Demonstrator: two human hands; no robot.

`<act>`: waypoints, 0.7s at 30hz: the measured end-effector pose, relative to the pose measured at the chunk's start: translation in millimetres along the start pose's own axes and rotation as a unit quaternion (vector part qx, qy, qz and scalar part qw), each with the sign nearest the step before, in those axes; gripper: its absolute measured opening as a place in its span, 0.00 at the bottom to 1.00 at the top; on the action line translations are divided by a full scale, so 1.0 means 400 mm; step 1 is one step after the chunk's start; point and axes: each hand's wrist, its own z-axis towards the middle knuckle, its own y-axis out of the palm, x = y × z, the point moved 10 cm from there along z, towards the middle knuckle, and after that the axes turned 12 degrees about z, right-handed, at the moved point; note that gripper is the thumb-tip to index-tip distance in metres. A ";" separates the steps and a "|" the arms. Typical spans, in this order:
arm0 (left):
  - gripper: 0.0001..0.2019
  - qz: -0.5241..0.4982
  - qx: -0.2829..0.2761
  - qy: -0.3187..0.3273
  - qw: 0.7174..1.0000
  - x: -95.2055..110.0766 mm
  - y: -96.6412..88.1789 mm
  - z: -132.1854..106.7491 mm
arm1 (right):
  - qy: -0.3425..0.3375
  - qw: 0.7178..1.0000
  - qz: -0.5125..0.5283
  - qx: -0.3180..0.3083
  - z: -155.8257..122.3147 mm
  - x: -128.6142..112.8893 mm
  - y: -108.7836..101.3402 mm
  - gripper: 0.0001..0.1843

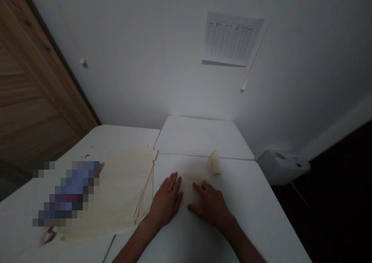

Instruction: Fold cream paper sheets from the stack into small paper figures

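Both my hands lie flat on a small pale cream sheet (190,187) on the white table (255,201). My left hand (166,201) presses its left edge with fingers stretched out. My right hand (209,204) rests on its right side, fingers extended. A folded cream piece (214,162) stands just beyond the sheet. A stack of large cream sheets (122,189) lies to the left of my left hand.
A blurred-out object (68,191) lies on the stack's left part. Pinkish scissors handles (48,235) show at the near left. A printed table sheet (231,38) hangs on the wall. A white bin (281,166) stands right of the table. A wooden door (31,92) is at left.
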 end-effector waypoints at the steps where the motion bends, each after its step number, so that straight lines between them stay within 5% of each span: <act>1: 0.25 0.000 0.005 0.000 1.000 0.000 -0.002 0.000 | 0.005 1.000 -0.002 0.007 -0.005 0.009 -0.004 0.39; 14: 0.24 -0.004 0.019 0.008 1.000 0.001 -0.014 0.011 | 0.064 0.995 -0.020 0.073 -0.037 0.100 -0.028 0.34; 21: 0.27 -0.089 0.019 0.101 0.991 0.050 -0.012 0.014 | 0.067 0.996 -0.026 0.046 -0.025 0.095 -0.043 0.36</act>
